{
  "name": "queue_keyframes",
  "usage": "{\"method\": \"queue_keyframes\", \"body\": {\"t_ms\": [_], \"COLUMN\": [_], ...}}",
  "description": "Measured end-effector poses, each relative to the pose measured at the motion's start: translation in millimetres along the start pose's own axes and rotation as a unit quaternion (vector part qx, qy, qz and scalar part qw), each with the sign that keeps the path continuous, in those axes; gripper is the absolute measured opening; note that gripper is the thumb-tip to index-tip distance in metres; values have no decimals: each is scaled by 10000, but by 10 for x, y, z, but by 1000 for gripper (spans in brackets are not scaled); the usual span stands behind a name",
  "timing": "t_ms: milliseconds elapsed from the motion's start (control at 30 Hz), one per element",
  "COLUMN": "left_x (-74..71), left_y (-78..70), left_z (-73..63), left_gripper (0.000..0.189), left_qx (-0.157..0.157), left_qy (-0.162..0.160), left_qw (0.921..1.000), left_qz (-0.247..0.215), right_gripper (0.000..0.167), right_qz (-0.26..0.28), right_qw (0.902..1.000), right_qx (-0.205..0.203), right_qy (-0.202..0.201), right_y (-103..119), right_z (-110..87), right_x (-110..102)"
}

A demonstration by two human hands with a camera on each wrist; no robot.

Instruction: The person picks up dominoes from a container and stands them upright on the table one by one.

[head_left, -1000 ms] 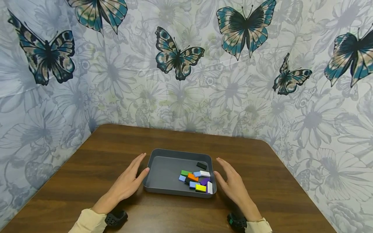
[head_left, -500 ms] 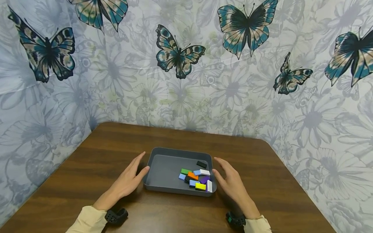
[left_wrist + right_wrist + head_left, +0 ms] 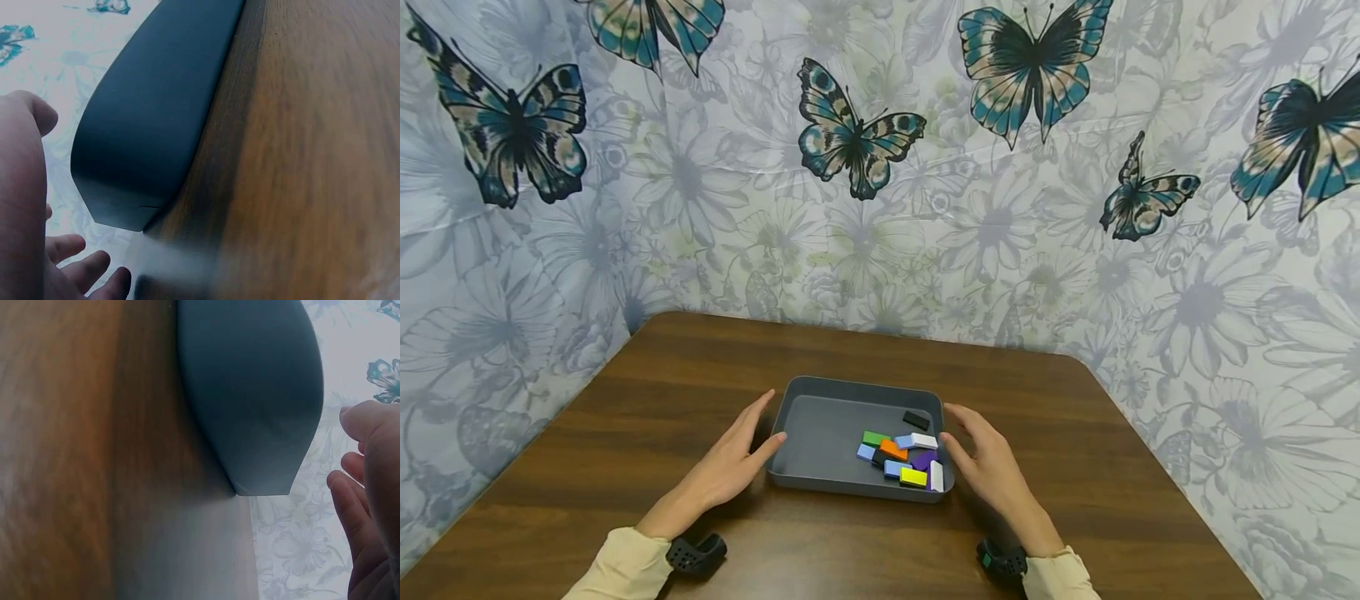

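Observation:
A shallow grey tray (image 3: 820,437) sits on the table between the two hands. Small coloured blocks are heaped in its right half: green (image 3: 876,438), orange (image 3: 892,450), yellow (image 3: 913,477), purple (image 3: 923,460), white (image 3: 936,476), light blue and black. One black block (image 3: 916,420) lies apart near the back right corner. The left hand (image 3: 718,475) is beside the tray's left wall, fingers extended, thumb tip overlapping the rim. On the other side the right hand (image 3: 996,471) stands with relaxed fingers, thumb close to the right wall. Both wrist views show the tray's outer wall (image 3: 144,119) next to loose fingers.
The brown wooden table (image 3: 850,542) has rounded far corners. Behind it hangs a pale floral cloth (image 3: 760,242) with teal butterflies. Dark bands with devices (image 3: 697,555) sit on both wrists, below cream sleeves (image 3: 625,567).
The right hand has drifted slightly left, its fingertips nearer the tray's right wall. The left hand stays almost in place. The head view shifts a little; the blocks keep their arrangement.

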State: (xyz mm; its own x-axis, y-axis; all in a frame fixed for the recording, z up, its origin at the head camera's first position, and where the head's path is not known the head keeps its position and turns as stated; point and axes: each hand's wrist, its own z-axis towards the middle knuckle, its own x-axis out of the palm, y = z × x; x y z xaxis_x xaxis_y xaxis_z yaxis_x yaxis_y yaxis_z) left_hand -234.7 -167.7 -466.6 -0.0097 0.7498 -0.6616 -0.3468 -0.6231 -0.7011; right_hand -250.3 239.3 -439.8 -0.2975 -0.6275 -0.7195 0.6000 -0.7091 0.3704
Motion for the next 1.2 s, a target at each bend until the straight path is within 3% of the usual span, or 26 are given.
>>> {"method": "queue_keyframes", "body": {"t_ms": [267, 467, 800, 1200], "left_x": [39, 48, 39, 8], "left_y": [-19, -21, 5, -19], "left_z": [70, 77, 9, -7], "left_gripper": [78, 80, 83, 88], "left_qx": [166, 37, 137, 120], "left_qy": [121, 257, 457, 690], "left_qw": [9998, 9996, 9988, 9974], "left_qz": [-65, -147, -126, -142], "right_gripper": [45, 44, 44, 44], "right_qz": [-19, -32, 228, 327], "right_qw": [10000, 9998, 9976, 9941], "right_qx": [-81, -177, -295, 67], "right_qy": [55, 105, 581, 1027], "right_y": [-23, -21, 14, 24], "right_z": [50, 63, 127, 181], "right_x": [-20, -4, 80, 106]}}
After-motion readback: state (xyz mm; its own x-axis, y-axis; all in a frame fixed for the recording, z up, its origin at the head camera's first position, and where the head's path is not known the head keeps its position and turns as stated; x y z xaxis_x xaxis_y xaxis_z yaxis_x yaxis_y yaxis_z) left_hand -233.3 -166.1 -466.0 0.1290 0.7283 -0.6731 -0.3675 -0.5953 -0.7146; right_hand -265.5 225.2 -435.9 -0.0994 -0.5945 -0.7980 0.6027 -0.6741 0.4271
